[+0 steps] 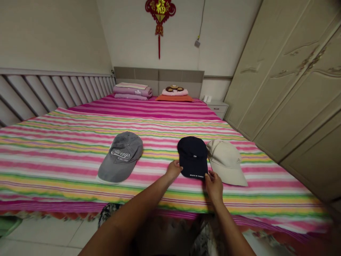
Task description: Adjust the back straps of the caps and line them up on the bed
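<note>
A dark navy baseball cap [193,156] lies on the striped bed, its brim toward me with small white lettering along the edge. My left hand [174,170] pinches the left side of that brim. At the brim's right front corner, my right hand [214,185] has thumb and fingers closed on the edge. Right beside the navy cap, a beige baseball cap [226,160] rests with its brim angled to the lower right. Farther left sits a grey baseball cap [122,156] with white script on its front, apart from both hands.
The bed carries a striped sheet [80,156]. Toward the headboard [144,75] are folded purple bedding [133,91] and a pink pile on an orange cushion [174,97]. A slatted rail [53,90] runs along the left; a nightstand [217,107] and wardrobe [282,78] stand right.
</note>
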